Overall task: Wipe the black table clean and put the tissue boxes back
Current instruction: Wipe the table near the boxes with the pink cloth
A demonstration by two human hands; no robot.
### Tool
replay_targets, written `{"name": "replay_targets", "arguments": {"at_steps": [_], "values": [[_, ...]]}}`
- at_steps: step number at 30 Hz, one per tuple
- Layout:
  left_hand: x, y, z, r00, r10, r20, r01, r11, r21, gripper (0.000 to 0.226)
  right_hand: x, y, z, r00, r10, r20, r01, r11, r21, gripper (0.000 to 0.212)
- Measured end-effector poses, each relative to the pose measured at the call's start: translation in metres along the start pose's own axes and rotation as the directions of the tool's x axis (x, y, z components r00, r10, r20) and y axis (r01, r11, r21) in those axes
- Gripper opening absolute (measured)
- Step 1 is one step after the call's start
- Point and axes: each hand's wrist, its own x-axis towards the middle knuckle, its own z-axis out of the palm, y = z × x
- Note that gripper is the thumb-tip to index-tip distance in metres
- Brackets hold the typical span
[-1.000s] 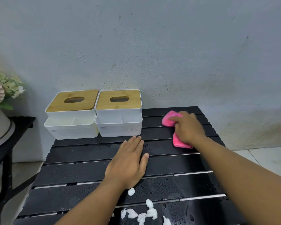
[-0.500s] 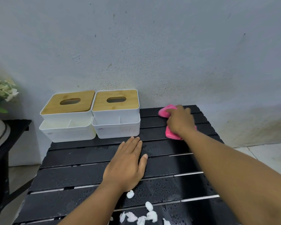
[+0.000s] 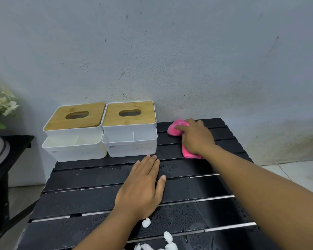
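Water drops cover the black slatted table (image 3: 90, 179). Two white tissue boxes with bamboo lids stand side by side at its far left against the wall: the left box (image 3: 74, 131) and the right box (image 3: 129, 129). My right hand (image 3: 196, 137) grips a pink cloth (image 3: 175, 129) and presses it on the far slats, just right of the boxes. My left hand (image 3: 143, 188) lies flat, fingers straight, on the middle slats in front of the right box. Several white tissue scraps (image 3: 146, 222) lie near the table's front edge.
A grey plaster wall (image 3: 170, 60) backs the table. On the left stands a second dark side table (image 3: 16, 143) with a pot and pale flowers (image 3: 2, 103). Tiled floor (image 3: 296, 174) shows to the right.
My right hand slid the pink cloth from the mid slats toward the far edge and a little left. My left hand stayed flat in place.
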Motion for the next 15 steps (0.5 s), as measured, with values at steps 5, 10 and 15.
{"name": "replay_targets", "arguments": {"at_steps": [5, 10, 15], "values": [[-0.001, 0.002, -0.002, 1.000, -0.004, 0.011, 0.004, 1.000, -0.008, 0.064, 0.012, 0.021, -0.002, 0.915, 0.397, -0.075, -0.396, 0.918, 0.031, 0.046], [0.000, 0.002, -0.003, 1.000, -0.001, 0.005, 0.001, 1.000, 0.005, 0.066, -0.002, -0.008, 0.001, 0.991, 0.122, -0.049, -0.121, 0.992, 0.029, 0.048], [-0.001, 0.003, -0.002, 1.000, -0.002, 0.007, 0.002, 1.000, 0.005, 0.070, -0.006, -0.006, 0.004, 0.992, -0.124, 0.020, 0.122, 0.991, 0.050, 0.044]]}}
